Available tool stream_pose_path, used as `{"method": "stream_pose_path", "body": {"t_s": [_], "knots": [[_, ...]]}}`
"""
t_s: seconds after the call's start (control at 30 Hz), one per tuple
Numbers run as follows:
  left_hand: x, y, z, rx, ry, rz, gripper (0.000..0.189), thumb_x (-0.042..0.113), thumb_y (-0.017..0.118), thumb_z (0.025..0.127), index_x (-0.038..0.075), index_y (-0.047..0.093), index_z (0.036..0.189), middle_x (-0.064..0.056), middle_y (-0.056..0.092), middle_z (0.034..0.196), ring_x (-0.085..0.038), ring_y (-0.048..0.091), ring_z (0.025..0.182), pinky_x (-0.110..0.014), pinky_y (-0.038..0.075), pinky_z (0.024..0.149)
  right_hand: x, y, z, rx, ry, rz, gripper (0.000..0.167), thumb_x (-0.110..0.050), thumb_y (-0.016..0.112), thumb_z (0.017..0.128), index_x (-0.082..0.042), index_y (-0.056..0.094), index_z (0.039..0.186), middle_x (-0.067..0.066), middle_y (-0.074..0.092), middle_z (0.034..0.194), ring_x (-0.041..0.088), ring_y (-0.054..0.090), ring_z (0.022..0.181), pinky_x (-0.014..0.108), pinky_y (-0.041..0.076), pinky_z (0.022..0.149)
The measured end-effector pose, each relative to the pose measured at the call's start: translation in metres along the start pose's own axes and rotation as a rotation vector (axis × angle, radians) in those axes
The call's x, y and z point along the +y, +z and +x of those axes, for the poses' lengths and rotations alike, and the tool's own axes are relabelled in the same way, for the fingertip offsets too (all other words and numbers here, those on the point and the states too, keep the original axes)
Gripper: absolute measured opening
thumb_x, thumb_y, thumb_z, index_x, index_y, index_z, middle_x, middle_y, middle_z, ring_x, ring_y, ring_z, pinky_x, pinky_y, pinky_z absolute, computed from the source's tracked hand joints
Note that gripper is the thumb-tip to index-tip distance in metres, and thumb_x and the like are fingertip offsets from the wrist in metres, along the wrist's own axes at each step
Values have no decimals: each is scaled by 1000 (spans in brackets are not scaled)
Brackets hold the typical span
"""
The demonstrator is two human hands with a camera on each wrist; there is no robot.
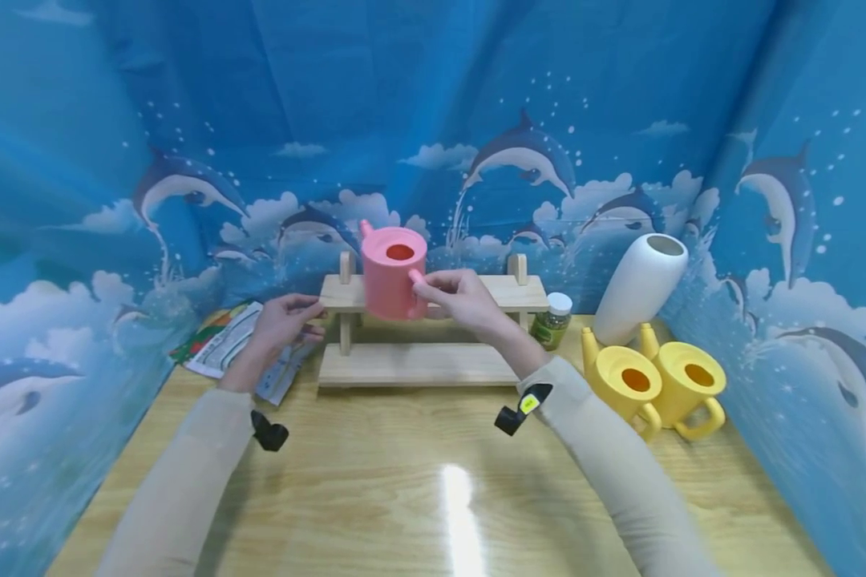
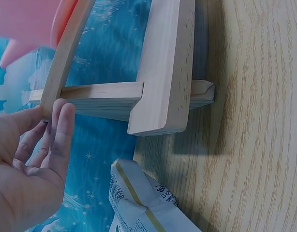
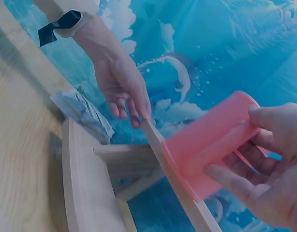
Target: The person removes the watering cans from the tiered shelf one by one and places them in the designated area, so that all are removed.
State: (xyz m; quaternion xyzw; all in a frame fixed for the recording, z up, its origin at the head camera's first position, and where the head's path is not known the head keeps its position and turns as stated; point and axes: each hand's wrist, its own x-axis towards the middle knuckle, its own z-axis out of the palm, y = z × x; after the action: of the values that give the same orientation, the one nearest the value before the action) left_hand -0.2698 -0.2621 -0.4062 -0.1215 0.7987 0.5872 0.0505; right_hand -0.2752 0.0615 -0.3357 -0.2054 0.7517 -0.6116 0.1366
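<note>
A pink watering can (image 1: pixel 384 280) stands upright at the upper board of a two-tier wooden shelf (image 1: pixel 469 292), its spout to the back left. Its base overlaps the board's front edge in the head view; whether it bears weight there I cannot tell. My right hand (image 1: pixel 465 300) grips the can's handle, fingers curled round it in the right wrist view (image 3: pixel 279 164). My left hand (image 1: pixel 285 324) holds the left end of the upper board between thumb and fingertips, seen closely in the left wrist view (image 2: pixel 37 164).
Two yellow watering cans (image 1: pixel 624 381) stand at the right, before a leaning white vase (image 1: pixel 642 284). A jar with a white lid (image 1: pixel 552 320) is beside the shelf's right end. Printed packets (image 1: pixel 224 340) lie at the left. A blue dolphin-print curtain (image 1: pixel 433 96) surrounds the table (image 1: pixel 361 481).
</note>
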Motion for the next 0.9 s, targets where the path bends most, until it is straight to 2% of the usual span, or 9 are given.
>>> {"method": "stream_pose_path", "body": {"t_s": [0.13,0.33,0.47,0.57,0.7,0.9], "knots": [[0,0,-1,3,5,6,52,33,59,110,6,51,153,-24,64,145,-12,79,84,-45,66,98,6,-19,-17,-20,-11,-2,31,-28,69,104,-9,75,129,11,77,125,22,71,118,47,65,102],[1,2,-3,3,17,12,53,35,59,110,6,51,154,-26,63,145,-6,76,78,-44,66,97,14,-51,-51,-49,-75,23,32,-24,66,106,-2,73,128,5,79,118,20,76,111,48,66,97],[2,1,-4,6,12,8,53,34,57,110,6,49,155,-26,63,146,-3,74,74,-45,65,99,16,-70,-77,-71,-84,-19,31,-21,63,108,2,72,126,13,79,114,23,79,107,41,67,95],[1,1,-5,6,14,9,54,33,57,111,6,49,155,-26,63,146,-6,75,77,-46,65,100,21,-84,-96,-95,-119,-56,30,-17,60,109,7,70,123,18,77,114,23,78,105,37,68,93],[1,1,-5,-3,14,9,54,34,57,110,6,48,156,-25,63,146,-9,77,82,-43,66,98,33,-102,-123,-129,-159,-85,26,-9,57,109,9,69,123,14,77,109,21,76,103,40,68,91],[1,2,-5,-6,12,-3,55,34,57,110,6,48,156,-26,62,146,-4,74,75,-40,67,95,52,-120,-167,-163,-129,-125,25,-3,54,109,6,70,126,14,78,110,22,78,101,37,69,91]]}}
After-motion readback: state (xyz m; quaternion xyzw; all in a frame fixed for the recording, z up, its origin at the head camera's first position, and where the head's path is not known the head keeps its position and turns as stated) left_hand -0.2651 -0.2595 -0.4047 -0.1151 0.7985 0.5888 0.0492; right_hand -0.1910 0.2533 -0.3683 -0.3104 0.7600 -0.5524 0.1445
